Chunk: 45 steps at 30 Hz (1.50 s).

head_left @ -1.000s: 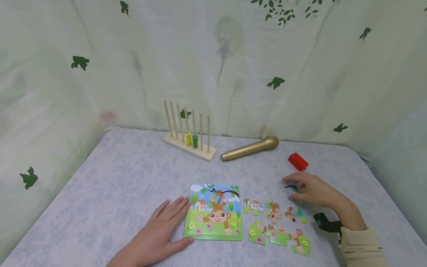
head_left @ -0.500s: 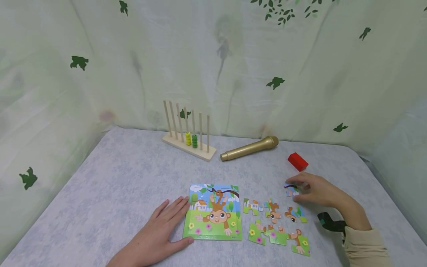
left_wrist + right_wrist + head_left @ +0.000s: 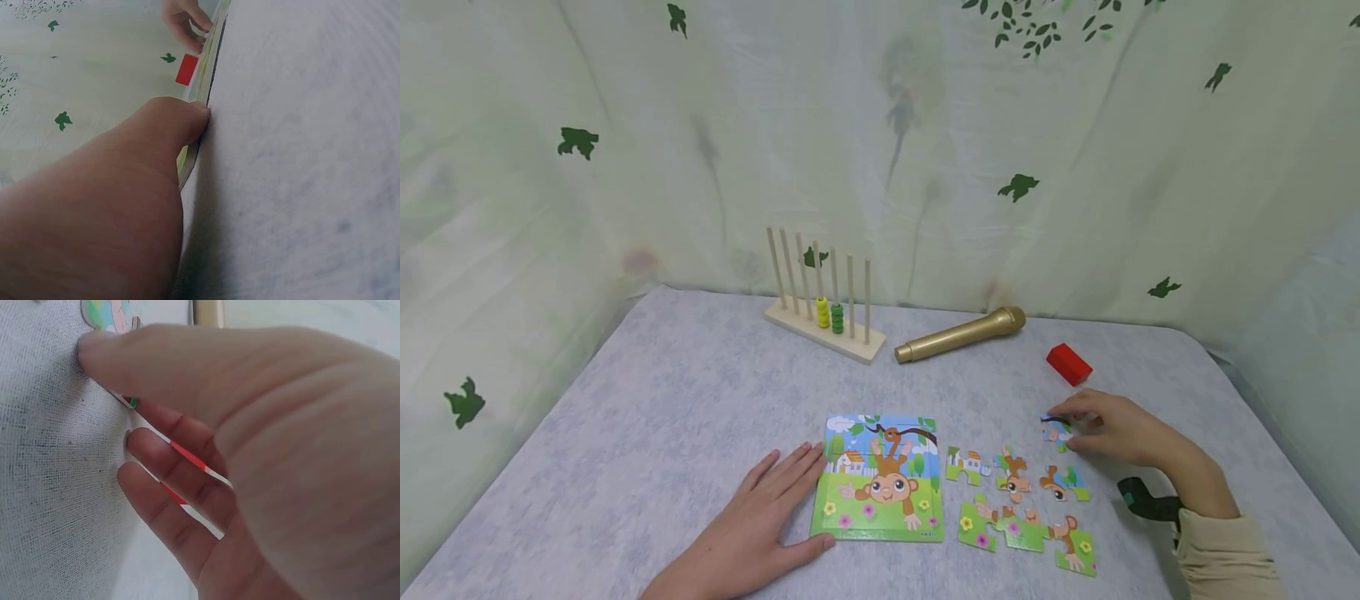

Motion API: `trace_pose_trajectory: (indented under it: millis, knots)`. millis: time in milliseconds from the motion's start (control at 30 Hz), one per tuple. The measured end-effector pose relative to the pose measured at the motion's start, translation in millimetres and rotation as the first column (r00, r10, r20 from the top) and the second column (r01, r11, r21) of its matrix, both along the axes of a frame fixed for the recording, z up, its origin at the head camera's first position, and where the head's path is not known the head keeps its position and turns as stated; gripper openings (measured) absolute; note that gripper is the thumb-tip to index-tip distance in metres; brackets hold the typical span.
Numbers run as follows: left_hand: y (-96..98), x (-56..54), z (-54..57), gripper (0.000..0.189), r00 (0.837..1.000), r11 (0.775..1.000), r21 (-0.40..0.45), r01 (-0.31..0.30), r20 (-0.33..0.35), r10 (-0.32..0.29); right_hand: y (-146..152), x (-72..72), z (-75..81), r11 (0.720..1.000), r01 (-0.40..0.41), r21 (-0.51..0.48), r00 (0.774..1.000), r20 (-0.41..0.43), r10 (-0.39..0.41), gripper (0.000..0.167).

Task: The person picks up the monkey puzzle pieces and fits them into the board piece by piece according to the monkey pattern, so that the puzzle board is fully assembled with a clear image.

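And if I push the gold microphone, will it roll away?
The gold microphone might roll, since its body looks round. It would probably curve, because one end is fatter. It seems stiff too, lying so straight.

This looks like a screened-off table booth, though home, lab or office cannot be told, since the room beyond is hidden. A pale, creased curtain [image 3: 820, 133] with green prints [image 3: 1018, 187] closes the far side and runs along left and right. The table [image 3: 685, 392] has a mottled grey top. Its toys suggest a play corner: a peg rack [image 3: 793, 317] and microphone [image 3: 960, 335] far, a red block [image 3: 1069, 364] right, a monkey puzzle [image 3: 877, 518] near.
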<state>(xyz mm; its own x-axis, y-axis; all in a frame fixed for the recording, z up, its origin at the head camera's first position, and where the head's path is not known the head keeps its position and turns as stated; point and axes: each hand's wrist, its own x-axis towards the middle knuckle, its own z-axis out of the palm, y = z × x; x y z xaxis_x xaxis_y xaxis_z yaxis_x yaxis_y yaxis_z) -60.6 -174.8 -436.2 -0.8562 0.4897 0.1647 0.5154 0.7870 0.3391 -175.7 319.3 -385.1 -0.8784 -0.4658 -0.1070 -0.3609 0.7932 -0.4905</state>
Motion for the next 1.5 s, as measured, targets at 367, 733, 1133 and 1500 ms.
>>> trace_pose_trajectory:
  millis: [367,733,1133,1500]
  knots:
    - [-0.1,0.4,-0.8,0.091,1.000,1.000,-0.004,0.001,-0.004,-0.001,-1.0,0.7,-0.6,0.999,0.037,0.004,0.999,0.012,-0.037,0.042]
    - [0.2,1.0,0.8,0.091,1.000,1.000,-0.002,0.003,0.006,-0.003,-10.2,0.0,-0.8,1.000,0.000,0.009,0.998,-0.066,0.001,0.044]
    - [-0.1,0.5,1.7,0.091,1.000,1.000,0.002,0.003,0.030,-0.003,-35.0,2.4,2.4,1.000,-0.011,0.011,0.993,-0.114,0.012,0.042]
    - [0.4,-0.2,1.6,0.091,1.000,1.000,0.004,-0.002,0.028,0.002,-53.6,6.1,0.6,0.998,-0.046,-0.032,0.978,-0.204,0.038,0.039]
